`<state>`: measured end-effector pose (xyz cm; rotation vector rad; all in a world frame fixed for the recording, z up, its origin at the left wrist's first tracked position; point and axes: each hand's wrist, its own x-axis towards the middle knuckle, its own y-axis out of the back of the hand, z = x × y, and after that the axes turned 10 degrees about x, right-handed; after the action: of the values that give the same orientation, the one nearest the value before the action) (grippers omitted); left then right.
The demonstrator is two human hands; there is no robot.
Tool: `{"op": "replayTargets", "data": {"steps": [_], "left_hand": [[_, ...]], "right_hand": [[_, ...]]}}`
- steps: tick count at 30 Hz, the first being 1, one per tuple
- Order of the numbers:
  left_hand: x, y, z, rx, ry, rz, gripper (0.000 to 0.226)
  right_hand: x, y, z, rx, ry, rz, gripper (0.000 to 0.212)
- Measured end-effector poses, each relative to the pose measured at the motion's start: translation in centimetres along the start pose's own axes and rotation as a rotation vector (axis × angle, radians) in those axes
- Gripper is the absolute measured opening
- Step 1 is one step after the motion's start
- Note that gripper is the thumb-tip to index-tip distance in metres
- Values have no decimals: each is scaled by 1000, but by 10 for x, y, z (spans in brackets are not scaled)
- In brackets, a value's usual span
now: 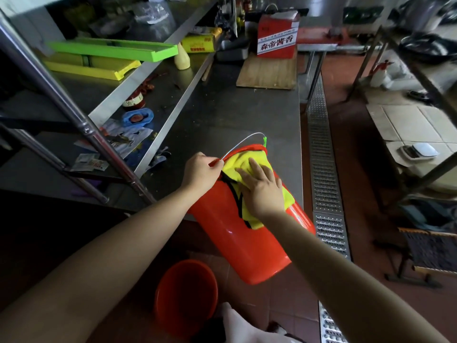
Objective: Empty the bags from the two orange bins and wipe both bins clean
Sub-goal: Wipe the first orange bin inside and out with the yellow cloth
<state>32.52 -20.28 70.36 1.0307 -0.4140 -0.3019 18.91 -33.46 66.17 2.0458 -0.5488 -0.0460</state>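
Observation:
An orange bin lies tilted on its side over the front edge of the steel counter, its mouth facing away from me. My left hand grips the bin's rim where the thin wire handle joins it. A yellow cloth with a black border is draped over the bin's outer wall, and my right hand presses flat on it with straight fingers. A second orange bin stands upright on the floor below, beside a white bag.
A wooden board and a red carton sit at the counter's far end. The lower shelf at left holds a green tray, a yellow tray, a squeeze bottle and wrappers. A metal floor drain grate runs along the right.

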Motion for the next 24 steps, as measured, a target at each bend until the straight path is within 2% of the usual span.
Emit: {"op": "replayTargets", "data": {"steps": [3, 6, 9, 14, 17, 21, 24], "left_hand": [[-2, -5, -1, -196, 143, -18, 28], [-5, -15, -2, -335, 232, -19, 34], [-7, -22, -5, -394, 262, 9, 37], [-9, -23, -14, -379, 250, -40, 37], [-5, -21, -16, -347, 238, -65, 30], [-2, -19, -20, -335, 243, -89, 23], [-2, -16, -22, -343, 258, -105, 19]], "right_hand": [[23, 0, -1, 4, -9, -26, 43], [1, 6, 10, 0, 61, -25, 45], [-50, 10, 30, -24, 157, 11, 46], [-126, 10, 61, -55, 227, 55, 50], [-140, 10, 71, -27, 197, 37, 58], [-119, 10, 60, 8, 129, 57, 47], [-69, 7, 37, 37, 18, 39, 45]]}}
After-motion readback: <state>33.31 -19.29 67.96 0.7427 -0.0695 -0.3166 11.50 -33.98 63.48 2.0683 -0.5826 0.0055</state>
